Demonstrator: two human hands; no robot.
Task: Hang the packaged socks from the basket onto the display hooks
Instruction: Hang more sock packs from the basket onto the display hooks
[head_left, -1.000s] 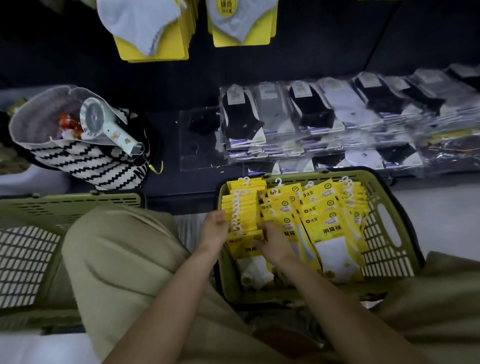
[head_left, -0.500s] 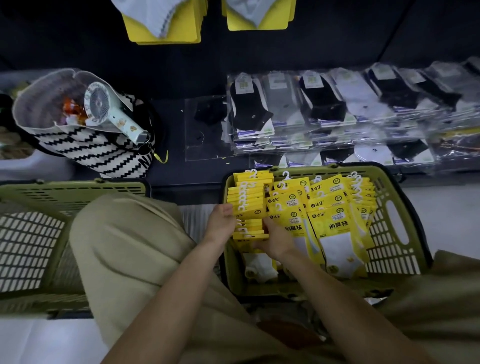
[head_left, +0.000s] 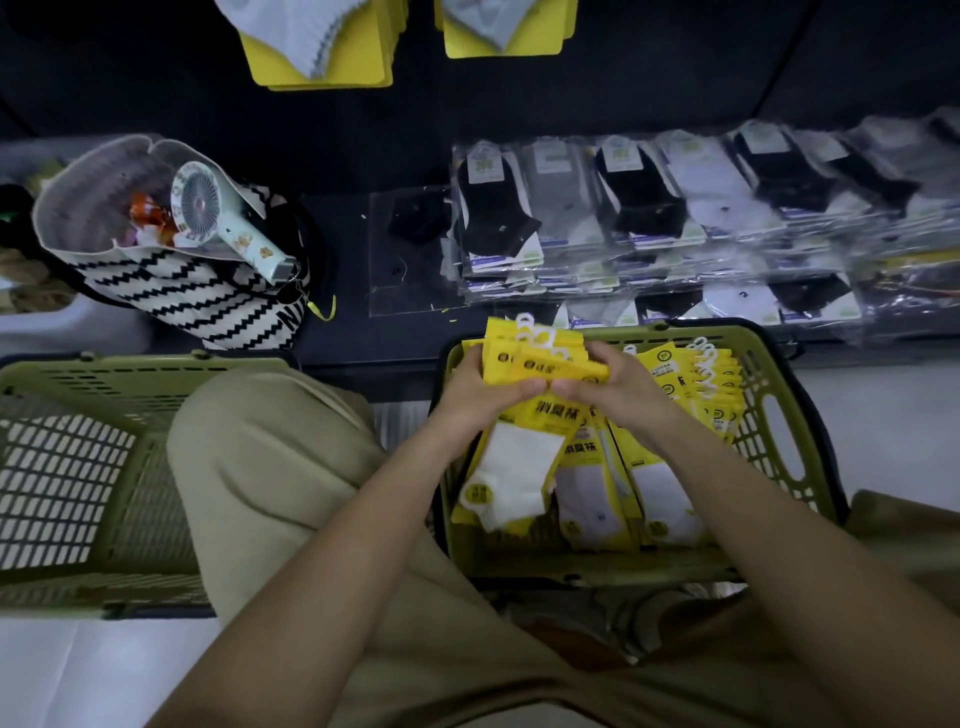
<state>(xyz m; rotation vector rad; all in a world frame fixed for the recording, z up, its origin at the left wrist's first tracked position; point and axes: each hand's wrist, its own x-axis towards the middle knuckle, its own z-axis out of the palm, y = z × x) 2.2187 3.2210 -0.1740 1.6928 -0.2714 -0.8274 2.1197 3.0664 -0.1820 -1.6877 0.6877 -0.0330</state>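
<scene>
A bundle of packaged socks (head_left: 540, 364) sits above the far left corner of an olive-green plastic basket (head_left: 571, 566), gripped between both hands. The packs are flat, with glossy yellow card headers and small white plastic hanger hooks (head_left: 535, 335) fanned along the top edge. The left hand (head_left: 475, 389) curls round the bundle's left side, fingers underneath and thumb on the headers. The right hand (head_left: 618, 387) closes on the right end, fingers bent over the top edge; the fingertips of both hands nearly meet beneath.

Below the hands a pack face shows a white ankle sock (head_left: 514, 473) behind a clear window. Whether it belongs to the gripped bundle or lies loose in the basket is hard to tell. More yellow packs (head_left: 691, 384) stand in a row along the basket's right side and others lie flat on its lattice floor.

A second lattice basket (head_left: 104, 374) stands to the left, partly covered by a knee in beige cloth (head_left: 270, 467). Behind it stands a black-and-white zigzag woven bag (head_left: 208, 296), with a pale handheld fan (head_left: 218, 218) poking out of it. On the dark shelf beyond, stacks of cellophane-wrapped black, grey and white socks (head_left: 649, 208) run off the right edge, blurred. Two hanging yellow sock packs (head_left: 322, 47) are cut off at the top; their hooks are out of sight.
</scene>
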